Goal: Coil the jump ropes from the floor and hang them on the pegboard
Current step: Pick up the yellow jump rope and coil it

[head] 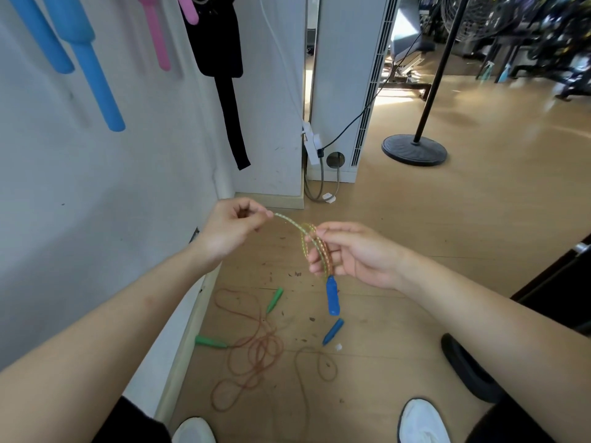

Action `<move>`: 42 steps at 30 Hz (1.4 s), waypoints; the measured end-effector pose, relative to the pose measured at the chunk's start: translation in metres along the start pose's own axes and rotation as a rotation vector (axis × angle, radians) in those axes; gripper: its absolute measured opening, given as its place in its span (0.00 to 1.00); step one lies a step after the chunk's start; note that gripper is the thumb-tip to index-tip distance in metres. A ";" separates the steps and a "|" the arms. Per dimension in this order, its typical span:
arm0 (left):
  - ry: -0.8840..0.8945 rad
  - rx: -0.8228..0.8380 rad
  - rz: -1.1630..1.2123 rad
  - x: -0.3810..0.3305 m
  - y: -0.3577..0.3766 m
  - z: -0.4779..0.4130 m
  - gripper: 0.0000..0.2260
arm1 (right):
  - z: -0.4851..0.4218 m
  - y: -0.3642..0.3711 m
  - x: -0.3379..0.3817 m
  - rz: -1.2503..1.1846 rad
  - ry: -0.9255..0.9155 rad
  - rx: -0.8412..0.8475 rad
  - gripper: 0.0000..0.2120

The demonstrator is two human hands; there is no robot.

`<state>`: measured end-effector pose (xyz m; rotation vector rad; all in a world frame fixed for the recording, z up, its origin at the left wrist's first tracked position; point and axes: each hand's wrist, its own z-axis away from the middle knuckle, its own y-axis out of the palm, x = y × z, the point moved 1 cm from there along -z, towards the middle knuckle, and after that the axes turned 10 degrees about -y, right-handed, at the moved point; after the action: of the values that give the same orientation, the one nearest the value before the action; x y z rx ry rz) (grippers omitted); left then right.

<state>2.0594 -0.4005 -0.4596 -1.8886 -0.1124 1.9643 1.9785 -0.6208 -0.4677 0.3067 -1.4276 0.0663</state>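
Rope (289, 220) spans both grips.
Left hand (233, 230) pinches it; right hand (353, 255) curls round its loops, handle (332, 297) dangling below. Wall (96, 187) edges the left grip; open floor (447, 235) lies right.

A: How is the braided rope (292, 223) finished?

B: A woven, textured sheath is seen on it. Its blue handle (332, 297) is moulded in smooth plastic, faintly glossy.

A: And the brown rope (256, 350) on the floor (447, 251)?

B: A thin, smooth cord is shown, fitted with green handles (274, 300) of matt plastic. The floor is laid in wood-look boards with a satin sheen. The wall (96, 203) is painted matt white and is scuffed.
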 end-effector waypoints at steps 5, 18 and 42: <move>-0.031 -0.056 -0.030 0.008 -0.007 -0.006 0.07 | 0.003 -0.002 -0.001 0.050 0.016 0.048 0.12; -0.103 0.300 -0.214 0.028 -0.014 -0.006 0.15 | 0.007 -0.010 0.020 -0.018 -0.059 0.074 0.10; -0.170 0.154 -0.311 0.057 -0.047 -0.026 0.05 | 0.002 -0.071 0.040 -0.367 -0.179 -0.478 0.09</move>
<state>2.0956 -0.3433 -0.4996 -1.5046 -0.2772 1.8579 1.9990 -0.6954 -0.4399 0.1755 -1.4927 -0.6067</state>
